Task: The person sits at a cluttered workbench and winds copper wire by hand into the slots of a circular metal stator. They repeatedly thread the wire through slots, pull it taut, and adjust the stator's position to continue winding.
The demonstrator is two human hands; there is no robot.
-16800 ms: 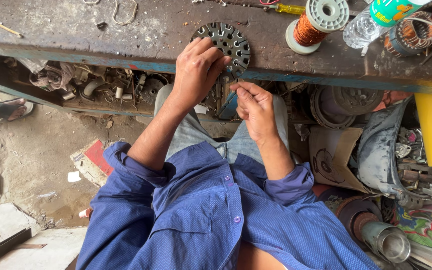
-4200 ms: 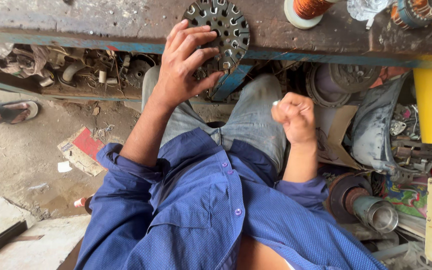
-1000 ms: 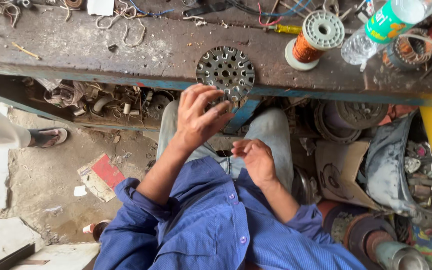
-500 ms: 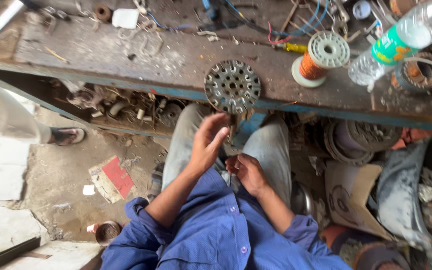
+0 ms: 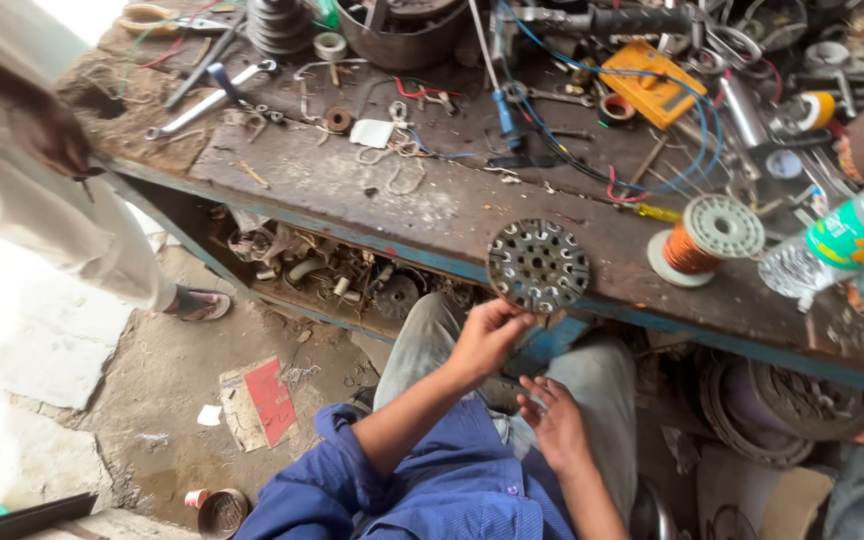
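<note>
Head view: cluttered bench (image 5: pixel 372 205) over dirt floor (image 5: pixel 152 370), shelf of scrap beneath. Another person's hand (image 5: pixel 52 135) far left. Wrench (image 5: pixel 207 100), wires, yellow meter (image 5: pixel 652 85) on top. Disc (image 5: pixel 538 266) sits at bench edge; left hand (image 5: pixel 487 335) pinches its lower rim. Right hand (image 5: pixel 552 425) open, empty, above lap. Wire spool (image 5: pixel 707 238), bottle (image 5: pixel 847 240) right.

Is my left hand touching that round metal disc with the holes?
Touching: the head view shows left hand fingertips meeting the disc at its lower edge.
</note>
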